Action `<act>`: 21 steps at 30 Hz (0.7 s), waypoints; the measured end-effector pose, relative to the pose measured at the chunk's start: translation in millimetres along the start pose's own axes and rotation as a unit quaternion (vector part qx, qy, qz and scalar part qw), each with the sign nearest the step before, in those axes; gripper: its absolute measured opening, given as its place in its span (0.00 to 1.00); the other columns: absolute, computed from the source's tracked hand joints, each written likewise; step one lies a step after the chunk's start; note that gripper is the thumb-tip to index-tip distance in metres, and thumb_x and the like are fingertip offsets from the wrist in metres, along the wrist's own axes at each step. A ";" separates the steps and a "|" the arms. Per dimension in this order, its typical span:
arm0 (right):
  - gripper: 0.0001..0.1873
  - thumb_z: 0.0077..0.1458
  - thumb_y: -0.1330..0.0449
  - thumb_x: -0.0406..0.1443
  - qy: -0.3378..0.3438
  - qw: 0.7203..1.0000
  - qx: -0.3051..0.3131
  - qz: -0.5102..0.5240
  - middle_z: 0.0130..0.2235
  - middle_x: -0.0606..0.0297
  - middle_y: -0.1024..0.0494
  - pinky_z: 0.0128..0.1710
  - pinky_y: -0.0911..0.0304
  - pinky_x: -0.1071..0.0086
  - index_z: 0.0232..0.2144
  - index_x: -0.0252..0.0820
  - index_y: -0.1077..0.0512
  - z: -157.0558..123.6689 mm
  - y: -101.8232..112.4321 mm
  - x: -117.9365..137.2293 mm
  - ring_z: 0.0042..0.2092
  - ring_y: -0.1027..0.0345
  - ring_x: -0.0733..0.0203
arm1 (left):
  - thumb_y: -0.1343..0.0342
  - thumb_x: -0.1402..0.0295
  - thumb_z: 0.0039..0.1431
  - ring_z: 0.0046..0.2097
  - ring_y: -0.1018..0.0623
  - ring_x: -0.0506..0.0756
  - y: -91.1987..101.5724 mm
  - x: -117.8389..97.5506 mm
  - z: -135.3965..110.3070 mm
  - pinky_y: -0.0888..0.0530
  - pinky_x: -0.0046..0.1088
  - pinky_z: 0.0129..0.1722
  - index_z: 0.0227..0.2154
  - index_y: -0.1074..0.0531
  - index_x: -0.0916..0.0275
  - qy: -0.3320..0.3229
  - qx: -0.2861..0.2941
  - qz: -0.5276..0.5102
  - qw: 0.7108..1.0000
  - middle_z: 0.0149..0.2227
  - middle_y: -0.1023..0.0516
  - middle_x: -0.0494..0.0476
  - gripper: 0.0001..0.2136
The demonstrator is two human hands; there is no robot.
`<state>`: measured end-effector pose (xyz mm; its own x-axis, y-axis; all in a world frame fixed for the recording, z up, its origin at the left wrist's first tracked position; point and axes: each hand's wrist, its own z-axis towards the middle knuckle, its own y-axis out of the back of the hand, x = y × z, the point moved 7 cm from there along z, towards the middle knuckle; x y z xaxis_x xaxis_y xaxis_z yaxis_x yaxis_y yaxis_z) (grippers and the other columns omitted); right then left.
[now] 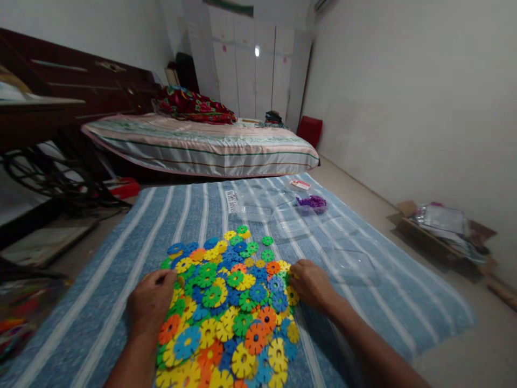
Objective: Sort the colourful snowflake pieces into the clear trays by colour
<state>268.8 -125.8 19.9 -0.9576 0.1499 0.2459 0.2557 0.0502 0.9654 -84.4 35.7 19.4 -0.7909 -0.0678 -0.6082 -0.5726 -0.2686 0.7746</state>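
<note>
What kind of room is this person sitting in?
Most likely a bedroom in a home. A bed with a striped cover stands ahead, tall white wardrobes line the far wall, and a blue striped mat is spread on the floor.

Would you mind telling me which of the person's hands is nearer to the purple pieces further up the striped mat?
The right hand. It rests at the right edge of the disc pile, below the purple pieces. The left hand sits at the pile's left edge, farther away.
</note>
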 end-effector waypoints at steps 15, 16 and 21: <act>0.10 0.64 0.42 0.34 -0.187 0.962 -0.179 -0.086 0.47 0.54 0.20 0.49 0.35 0.62 0.47 0.41 0.25 -54.5 43.3 -90.7 0.50 0.29 0.49 | 0.48 0.61 0.55 0.39 0.25 0.56 5.9 -8.5 -4.3 0.31 0.30 0.40 0.27 0.26 0.58 0.033 0.016 -0.022 0.999 0.37 0.21 0.53 0.09; 0.10 0.65 0.43 0.34 -0.201 0.963 -0.154 -0.090 0.47 0.55 0.20 0.47 0.35 0.63 0.47 0.42 0.25 -55.2 40.0 -94.4 0.50 0.28 0.50 | 0.48 0.61 0.54 0.39 0.25 0.56 5.9 -8.9 -4.7 0.31 0.30 0.40 0.27 0.26 0.58 0.033 0.018 -0.022 0.999 0.38 0.21 0.53 0.09; 0.14 0.68 0.49 0.32 -0.226 0.962 -0.100 -0.119 0.44 0.56 0.19 0.41 0.38 0.66 0.40 0.42 0.23 -61.6 34.2 -107.4 0.47 0.26 0.53 | 0.49 0.61 0.54 0.40 0.25 0.56 5.8 -9.2 -5.0 0.31 0.29 0.40 0.28 0.26 0.59 0.028 0.020 -0.013 0.999 0.39 0.21 0.54 0.10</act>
<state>372.3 -201.0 31.9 -0.8189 0.5739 -0.0038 -0.0384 -0.0482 0.9981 -79.3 30.0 28.6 -0.7636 -0.1151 -0.6353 -0.6010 -0.2326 0.7646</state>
